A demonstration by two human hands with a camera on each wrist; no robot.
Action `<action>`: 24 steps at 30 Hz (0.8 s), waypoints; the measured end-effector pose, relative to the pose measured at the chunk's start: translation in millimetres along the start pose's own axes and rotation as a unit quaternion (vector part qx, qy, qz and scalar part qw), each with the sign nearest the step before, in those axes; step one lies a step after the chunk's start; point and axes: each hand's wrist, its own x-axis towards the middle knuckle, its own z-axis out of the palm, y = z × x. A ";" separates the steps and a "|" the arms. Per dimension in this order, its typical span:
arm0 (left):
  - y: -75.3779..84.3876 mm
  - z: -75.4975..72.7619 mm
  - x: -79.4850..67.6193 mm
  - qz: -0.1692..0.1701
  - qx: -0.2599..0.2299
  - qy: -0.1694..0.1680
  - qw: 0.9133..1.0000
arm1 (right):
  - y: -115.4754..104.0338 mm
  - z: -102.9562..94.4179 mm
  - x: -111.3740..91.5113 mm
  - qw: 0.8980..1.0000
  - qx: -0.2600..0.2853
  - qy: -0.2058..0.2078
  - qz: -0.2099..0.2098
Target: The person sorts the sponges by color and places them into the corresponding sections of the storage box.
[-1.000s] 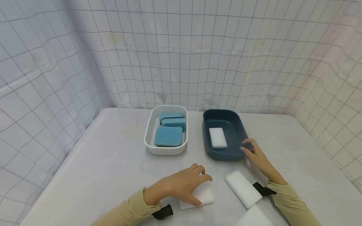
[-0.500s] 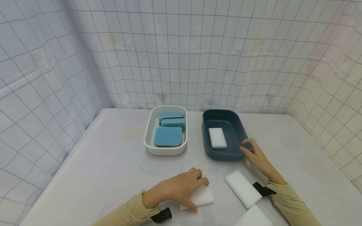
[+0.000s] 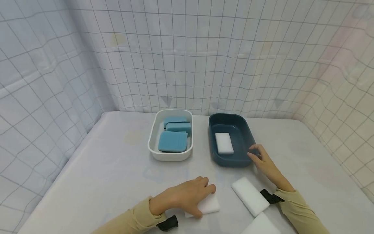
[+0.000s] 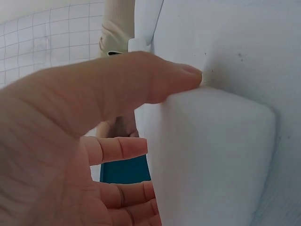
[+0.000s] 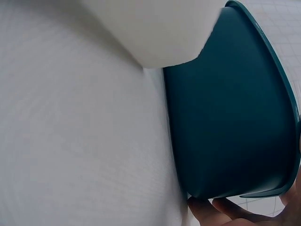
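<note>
My left hand [image 3: 190,196] grips a white sponge block [image 3: 208,204] on the table, thumb along its near edge and fingers at the far side. In the left wrist view the thumb presses the top edge of this sponge [image 4: 216,155]. My right hand [image 3: 266,165] holds the right front corner of a dark blue tub [image 3: 233,161], its thumb and forefinger at the rim. Seen from the right wrist, fingertips [image 5: 202,209] lie against the outside wall of the tub [image 5: 230,108]. Another white sponge block [image 3: 224,143] lies inside that tub.
A white tub [image 3: 172,156] with several blue sponges [image 3: 173,142] stands left of the dark tub. One white block [image 3: 250,196] lies beside the right wrist, and another [image 3: 261,226] touches the frame's bottom edge. Gridded curtains [image 3: 187,65] enclose the table.
My left hand has lowered and drawn back slightly onto the white sponge, its thumb and fingers closing in on it. The right hand has stayed at the dark tub.
</note>
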 end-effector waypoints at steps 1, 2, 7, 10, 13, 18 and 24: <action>-0.1 0.3 0.7 0.000 0.003 -0.001 1.000 | 0.0 0.1 0.1 1.000 0.000 0.000 0.000; -0.3 0.8 1.5 -0.001 0.002 -0.002 1.000 | 0.1 0.0 0.1 1.000 -0.001 -0.001 0.001; -3.2 3.8 4.6 -0.010 -0.023 -0.005 1.000 | 0.5 -1.2 0.0 1.000 -0.011 0.002 0.003; -5.0 4.7 5.8 -0.013 -0.030 -0.003 0.999 | 0.3 -2.0 0.0 1.000 -0.013 0.004 0.004; -5.9 3.5 6.0 -0.014 -0.031 -0.004 0.999 | -0.2 -2.2 0.0 1.000 -0.012 0.002 0.006; -6.7 -1.0 5.4 -0.012 -0.039 -0.006 0.999 | -0.5 -2.1 0.2 1.000 -0.011 -0.002 0.008; -7.3 -6.8 5.9 -0.004 -0.043 -0.005 0.999 | -1.0 -1.0 1.5 1.000 -0.010 0.000 0.005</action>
